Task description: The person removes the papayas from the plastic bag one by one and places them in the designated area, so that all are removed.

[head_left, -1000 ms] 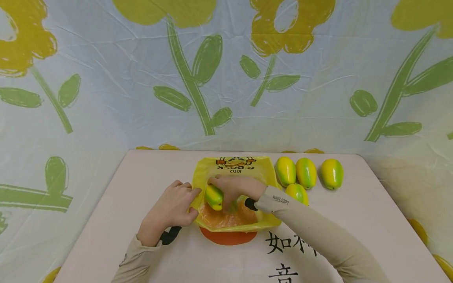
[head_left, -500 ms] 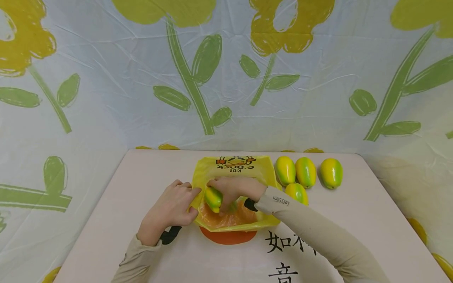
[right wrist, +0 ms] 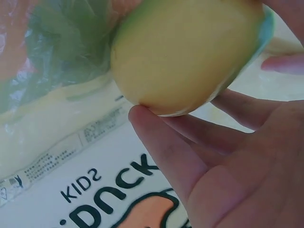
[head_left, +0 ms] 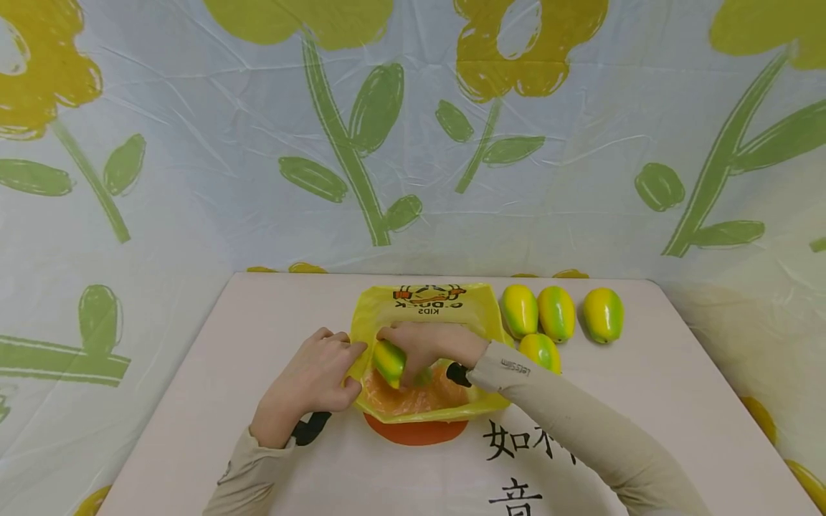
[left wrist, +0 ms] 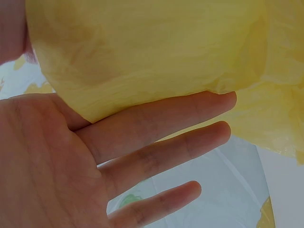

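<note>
A yellow plastic bag (head_left: 371, 308) lies with its mouth spread wide at the middle of the table. My right hand (head_left: 429, 345) reaches into it and grips a yellow-green mango (head_left: 389, 362) between the fingertips. The right wrist view shows that mango (right wrist: 185, 52) close up, with bare palm below it. My left hand (head_left: 316, 376) holds the bag's left edge out, thumb and forefinger parted. In the left wrist view its fingers (left wrist: 166, 118) are straight and spread, and the bag (left wrist: 142, 52) covers part of the hand.
Several more mangoes (head_left: 604, 315) lie on the table (head_left: 258, 315) just right of the bag. Orange and green print (right wrist: 66, 42) shows through the bag's plastic. A flower-patterned cloth (head_left: 419, 158) hangs behind and around the table.
The mango in my right hand has tilted a little, its lower tip shifting slightly left and down inside the bag. My left hand keeps its place at the bag's edge.
</note>
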`<state>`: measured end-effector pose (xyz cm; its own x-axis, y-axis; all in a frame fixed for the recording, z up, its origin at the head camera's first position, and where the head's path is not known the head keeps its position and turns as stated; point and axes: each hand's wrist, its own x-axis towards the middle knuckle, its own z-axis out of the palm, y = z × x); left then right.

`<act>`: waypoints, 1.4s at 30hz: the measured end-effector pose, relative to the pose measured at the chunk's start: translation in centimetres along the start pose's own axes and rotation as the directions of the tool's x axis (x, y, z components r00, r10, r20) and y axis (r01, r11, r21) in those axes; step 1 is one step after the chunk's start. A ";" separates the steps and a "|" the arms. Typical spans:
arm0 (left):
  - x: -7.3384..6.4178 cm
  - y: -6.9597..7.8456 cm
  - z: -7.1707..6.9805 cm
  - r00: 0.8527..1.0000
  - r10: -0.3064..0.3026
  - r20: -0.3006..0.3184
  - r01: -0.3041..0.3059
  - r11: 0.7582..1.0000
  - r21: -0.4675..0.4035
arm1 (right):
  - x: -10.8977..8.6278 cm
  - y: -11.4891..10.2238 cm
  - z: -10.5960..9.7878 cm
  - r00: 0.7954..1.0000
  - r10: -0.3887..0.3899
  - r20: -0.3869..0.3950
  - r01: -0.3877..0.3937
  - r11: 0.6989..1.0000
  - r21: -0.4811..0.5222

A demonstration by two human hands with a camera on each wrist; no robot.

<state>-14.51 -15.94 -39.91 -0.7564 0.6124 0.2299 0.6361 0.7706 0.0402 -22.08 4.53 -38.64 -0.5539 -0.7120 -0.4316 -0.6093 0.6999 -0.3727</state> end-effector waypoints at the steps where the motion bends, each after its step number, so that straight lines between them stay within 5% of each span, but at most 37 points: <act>1: 0.0 0.0 0.0 1.000 0.001 0.000 -0.001 1.000 0.002 | -0.1 0.0 -0.1 1.000 -0.007 -0.007 0.007 1.000 -0.002; 12: 0.1 -0.1 0.0 1.000 -0.001 -0.007 0.002 1.000 0.020 | -2.8 -0.2 -1.6 0.994 -0.050 -0.100 0.051 0.999 0.011; 21: 0.2 0.0 0.0 1.000 -0.003 0.009 0.003 1.000 0.015 | -7.1 0.2 -2.3 0.963 -0.079 -0.256 0.111 0.987 0.115; 31: 0.2 0.0 0.1 1.000 -0.011 0.019 0.011 1.000 0.013 | -11.8 1.8 -0.4 0.863 -0.037 -0.504 0.223 0.923 0.313; 42: 0.1 0.1 0.2 1.000 -0.014 0.014 0.014 1.000 0.009 | -13.9 2.9 1.6 0.743 0.023 -0.668 0.337 0.850 0.405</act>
<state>-14.58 -15.76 -40.06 -0.7673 0.6037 0.2161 0.6240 0.7807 0.0345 -15.28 16.58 -35.04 -0.8053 -0.5507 0.2195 -0.4748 0.3774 -0.7951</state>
